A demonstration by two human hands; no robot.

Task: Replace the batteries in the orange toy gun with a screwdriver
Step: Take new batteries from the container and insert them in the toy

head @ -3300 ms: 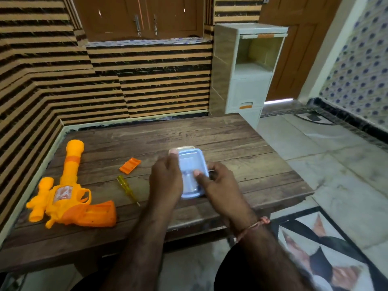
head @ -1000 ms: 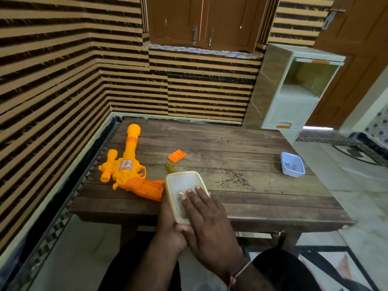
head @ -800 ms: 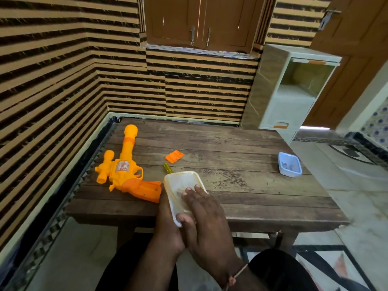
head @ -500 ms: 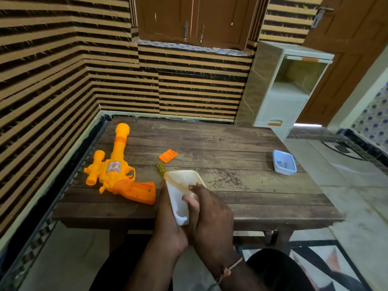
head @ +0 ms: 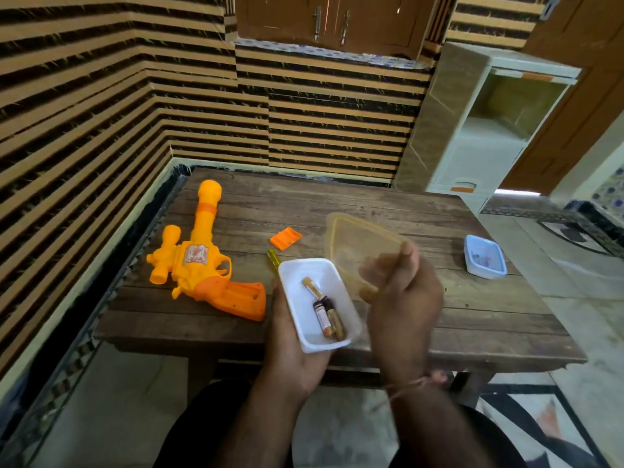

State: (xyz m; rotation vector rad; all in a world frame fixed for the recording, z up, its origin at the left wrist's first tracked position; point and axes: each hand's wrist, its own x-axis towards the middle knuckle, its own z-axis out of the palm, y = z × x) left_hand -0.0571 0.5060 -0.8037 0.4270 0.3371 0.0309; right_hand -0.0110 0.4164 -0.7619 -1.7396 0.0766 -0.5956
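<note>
The weathered brown wooden table [head: 337, 211] carries the orange plastic toy gun [head: 202, 261] at its left: light, rigid, best gripped at the handle. A clear plastic lid [head: 358, 251] is pinched by the right hand [head: 401, 292]. A white plastic tub [head: 319, 302], cupped in the left hand [head: 290, 339], holds small cylindrical batteries [head: 326, 310]: smooth, easily rolled, best pinched mid-body. A yellow-handled screwdriver [head: 273, 257] lies just beyond the tub.

My lifted lid [head: 363, 251] blocks the table [head: 388, 207] centre, probably; bare planks between it and blue tub [head: 485, 256].
</note>
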